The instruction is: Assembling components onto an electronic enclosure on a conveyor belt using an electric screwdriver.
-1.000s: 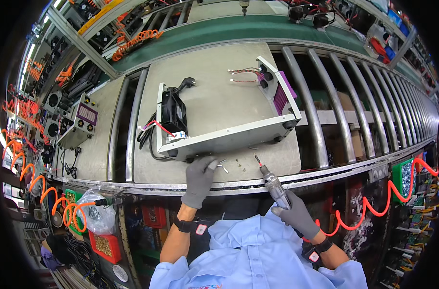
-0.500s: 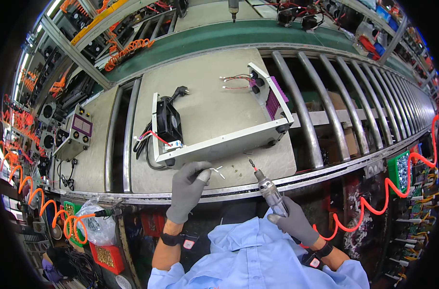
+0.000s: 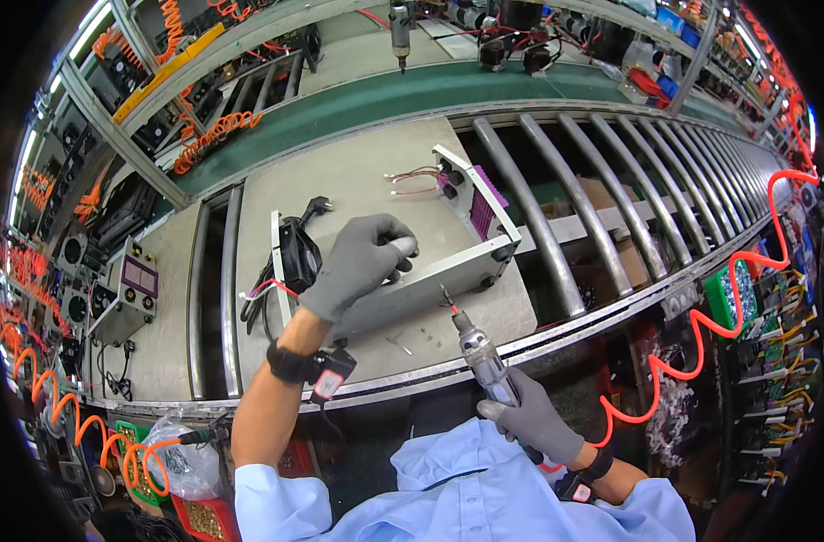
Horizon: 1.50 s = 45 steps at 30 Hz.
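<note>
The open metal chassis (image 3: 403, 244) lies on a grey pallet board (image 3: 358, 190) on the roller conveyor (image 3: 611, 181). It is a pale grey, shallow tray-like frame with a purple end panel (image 3: 487, 200) at its right end, thin red and white wires (image 3: 412, 178) trailing beside that panel, and a black fan (image 3: 296, 257) with a black cable at its left end. The left hand (image 3: 358, 262), in a grey glove, rests with curled fingers on the near side wall of the chassis, gripping its edge. The right hand (image 3: 529, 423), also gloved, is closed around a powered screwdriver (image 3: 478, 352), whose bit tip points up at the near wall just right of the left hand. A red coiled hose (image 3: 701, 316) runs off to the right. A few small screws (image 3: 398, 341) lie loose on the board between the chassis and the conveyor's front rail.
</note>
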Available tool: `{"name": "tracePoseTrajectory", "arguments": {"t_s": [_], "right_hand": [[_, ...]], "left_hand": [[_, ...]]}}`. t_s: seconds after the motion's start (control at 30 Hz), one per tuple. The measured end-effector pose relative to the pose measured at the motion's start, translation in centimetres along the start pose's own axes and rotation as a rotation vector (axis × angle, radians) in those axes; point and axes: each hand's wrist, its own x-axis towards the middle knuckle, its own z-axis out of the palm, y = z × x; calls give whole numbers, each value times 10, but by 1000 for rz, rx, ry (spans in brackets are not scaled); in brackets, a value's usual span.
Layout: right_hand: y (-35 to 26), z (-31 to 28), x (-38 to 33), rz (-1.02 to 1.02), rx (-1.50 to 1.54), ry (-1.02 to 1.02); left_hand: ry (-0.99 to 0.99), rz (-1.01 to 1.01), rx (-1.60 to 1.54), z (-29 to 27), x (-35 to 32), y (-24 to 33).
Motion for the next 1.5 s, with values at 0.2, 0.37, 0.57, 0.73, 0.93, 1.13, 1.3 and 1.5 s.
{"name": "tracePoseTrajectory", "arguments": {"t_s": [0.2,0.37,0.57,0.73,0.93,1.13,1.3,1.5], "right_hand": [[1,3,2,-7,32,25],[1,4,2,-35,26,22],[0,4,3,-11,38,23],[0,3,4,-22,8,19],[-1,4,6,-46,19,16],[-4,3,8,-12,54,-20],[-5,0,6,47,105,-92],[-5,3,7,59,168,-99]], "left_hand": [[-213,-111,42,-4,29,-9],[-281,-128,82,-2,39,-14],[-328,-137,162,3,43,-15],[-345,-146,178,4,47,-17],[-375,-140,154,3,51,-25],[-402,-125,136,4,53,-29],[-391,-116,193,9,58,-35],[-384,-176,178,13,59,-39]]}}
